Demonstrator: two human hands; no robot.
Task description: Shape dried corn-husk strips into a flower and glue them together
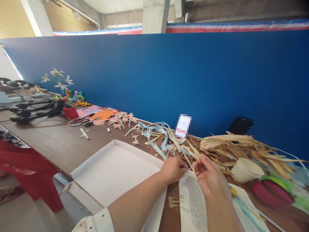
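My left hand (174,169) is closed in a pinch above the top end of a printed paper sheet (191,201). Facing it, my right hand (210,177) pinches with thumb and forefinger. A thin pale strip of dried husk (189,160) runs between the fingertips of both hands; its ends are partly hidden. Just behind the hands lie light-blue and yellowish strips (166,141) in a loose tangle with husk scraps. A small pale husk piece with cut prongs (175,201) rests on the brown table, left of the sheet.
A white box lid (116,174) lies left of my hands. At right are dried corn husks (231,146), a white cup (246,170) and a pink bowl (271,193). A blurred bright screen (183,126) leans on the blue partition (149,74). Scissors (85,122) lie farther left.
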